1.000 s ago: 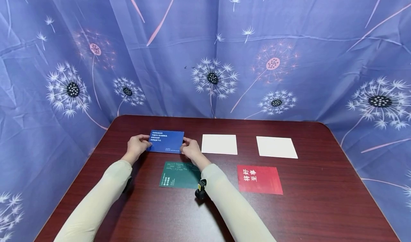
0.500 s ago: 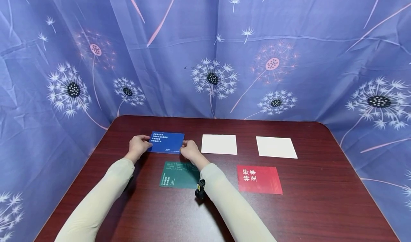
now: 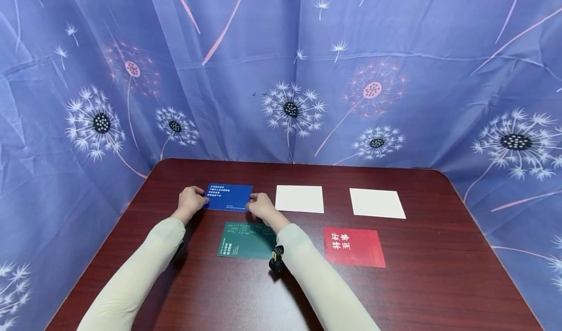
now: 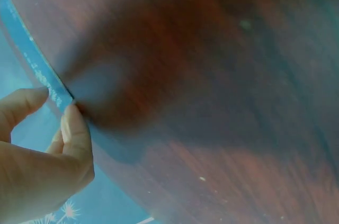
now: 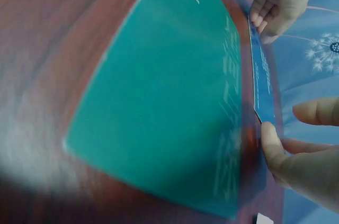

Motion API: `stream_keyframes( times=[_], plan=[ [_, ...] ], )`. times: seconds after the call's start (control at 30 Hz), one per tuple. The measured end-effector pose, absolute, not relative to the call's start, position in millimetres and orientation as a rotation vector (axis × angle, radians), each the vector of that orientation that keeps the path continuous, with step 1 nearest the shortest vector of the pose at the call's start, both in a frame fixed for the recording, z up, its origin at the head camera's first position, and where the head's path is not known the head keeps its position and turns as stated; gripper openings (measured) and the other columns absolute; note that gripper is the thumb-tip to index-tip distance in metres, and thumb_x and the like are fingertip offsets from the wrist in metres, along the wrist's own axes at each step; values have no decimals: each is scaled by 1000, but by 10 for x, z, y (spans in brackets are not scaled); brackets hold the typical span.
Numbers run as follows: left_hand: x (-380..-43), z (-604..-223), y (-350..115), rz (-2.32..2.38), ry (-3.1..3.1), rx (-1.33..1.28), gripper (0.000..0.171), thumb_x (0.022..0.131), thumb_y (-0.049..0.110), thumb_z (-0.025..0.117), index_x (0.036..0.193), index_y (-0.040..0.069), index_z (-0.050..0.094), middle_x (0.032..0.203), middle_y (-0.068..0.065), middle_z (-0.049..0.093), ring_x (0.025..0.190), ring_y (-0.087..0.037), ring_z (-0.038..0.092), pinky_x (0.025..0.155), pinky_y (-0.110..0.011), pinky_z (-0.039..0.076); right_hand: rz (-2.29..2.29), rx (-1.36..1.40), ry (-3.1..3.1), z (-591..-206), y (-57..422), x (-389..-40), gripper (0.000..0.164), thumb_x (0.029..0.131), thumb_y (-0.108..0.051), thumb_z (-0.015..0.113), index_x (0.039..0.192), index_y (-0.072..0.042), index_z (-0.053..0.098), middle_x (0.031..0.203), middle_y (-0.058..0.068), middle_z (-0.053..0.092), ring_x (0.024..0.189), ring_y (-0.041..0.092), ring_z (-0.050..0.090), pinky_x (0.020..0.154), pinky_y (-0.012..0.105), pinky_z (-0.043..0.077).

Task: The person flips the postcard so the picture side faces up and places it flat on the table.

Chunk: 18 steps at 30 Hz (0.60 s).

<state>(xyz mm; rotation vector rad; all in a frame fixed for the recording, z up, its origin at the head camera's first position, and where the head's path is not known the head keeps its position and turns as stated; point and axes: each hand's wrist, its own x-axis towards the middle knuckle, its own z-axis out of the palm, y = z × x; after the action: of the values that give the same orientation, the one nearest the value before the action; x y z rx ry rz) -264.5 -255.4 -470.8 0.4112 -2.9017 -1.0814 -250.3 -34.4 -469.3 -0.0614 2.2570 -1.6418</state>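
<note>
- Tabletop [image 3: 210,292]: blue card [image 3: 228,197] at its far left, beyond green card [image 3: 243,241]; can't tell if fully down.
- Blue card: likely light, thin, semi-stiff, slick; squeezing inward could bow it.
- Left grip [image 3: 190,203] pinches left edge, right grip [image 3: 263,206] holds right.
- Best hold: short edges, near corners.
</note>
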Motion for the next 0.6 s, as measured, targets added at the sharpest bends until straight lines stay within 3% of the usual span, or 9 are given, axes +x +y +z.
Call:
stream_keyframes(
  times=[0.07, 0.13, 0.3, 0.4, 0.6],
  plan=[
    [-2649, -4690, -2546, -1094, -2902, 426, 35, 85, 9, 69, 113, -11, 60, 110, -30, 61, 107, -41, 51, 91, -48, 46, -1669, -61, 2234, -4691, -304, -2523, 51, 89, 4, 51, 139, 7, 43, 81, 3, 51, 53, 10, 39, 55, 23, 36],
    [-2647, -4667, -2533, -1112, -2900, 436, 37, 87, 11, 68, 115, -11, 58, 110, -30, 62, 108, -41, 52, 91, -48, 46, -1706, -63, 2205, -4675, -250, -2535, 46, 89, 4, 50, 135, 7, 47, 79, 6, 53, 63, 12, 48, 60, 24, 43],
    [-2623, -4598, -2465, -1157, -2854, 422, 37, 87, 11, 66, 117, -9, 57, 107, -27, 63, 102, -38, 55, 89, -47, 46, -1783, -72, 2142, -4615, -91, -2559, 31, 94, 3, 49, 123, 9, 57, 105, 24, 62, 89, 31, 61, 77, 35, 54],
    [-2617, -4550, -2374, -1194, -2802, 383, 36, 87, 10, 65, 117, -7, 58, 102, -24, 64, 98, -36, 56, 88, -46, 46, -1812, -83, 2149, -4570, 18, -2585, 28, 95, 1, 49, 120, 10, 59, 107, 28, 63, 96, 39, 62, 81, 39, 54],
    [-2613, -4442, -2059, -1274, -2729, 216, 32, 86, 6, 62, 115, -5, 62, 94, -17, 67, 90, -32, 61, 81, -41, 48, -1899, -98, 2216, -4489, 277, -2648, 27, 94, 3, 48, 116, 12, 61, 99, 25, 66, 88, 34, 65, 84, 45, 53]
  ],
)
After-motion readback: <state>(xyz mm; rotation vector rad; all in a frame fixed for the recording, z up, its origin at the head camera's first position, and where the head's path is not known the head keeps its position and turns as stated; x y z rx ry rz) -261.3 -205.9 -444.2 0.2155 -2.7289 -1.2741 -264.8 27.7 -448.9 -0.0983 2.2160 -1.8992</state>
